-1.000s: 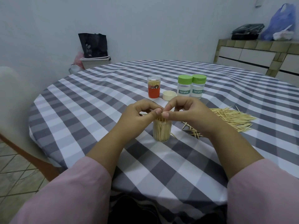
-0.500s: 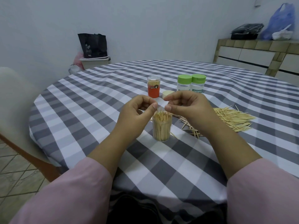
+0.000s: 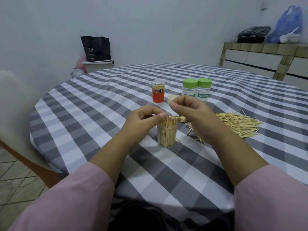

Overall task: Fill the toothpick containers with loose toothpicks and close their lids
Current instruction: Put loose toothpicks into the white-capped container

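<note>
Round table with grey-white checked tablecloth (image 3: 93, 114) fills the middle of the frame. Upper left: black bag (image 3: 95, 48) on a white bin (image 3: 98, 65) by the wall. Upper right: tiled counter (image 3: 266, 59) with a blue plastic bag (image 3: 288, 24) and a dark tray (image 3: 253, 33).

Centre frame: clear open toothpick container (image 3: 167, 135), upright, packed with toothpicks. Behind it an orange-labelled container (image 3: 158, 91) with clear lid on, a loose cream lid (image 3: 171, 98) and two green-lidded containers (image 3: 197, 90), the right one reading "TOOTHPICK". Loose toothpick pile (image 3: 236, 122) at centre right, partly hidden by the right forearm.

Left hand (image 3: 143, 120): fingers curled, thumb and fingertips at the toothpick tips at the open container's rim, probably pinching them; contact blurred. Right hand (image 3: 190, 109): raised just above and behind the container, thumb and forefinger pressed together; cannot tell if anything is between them. Pink sleeves (image 3: 71, 197) at the bottom corners.
</note>
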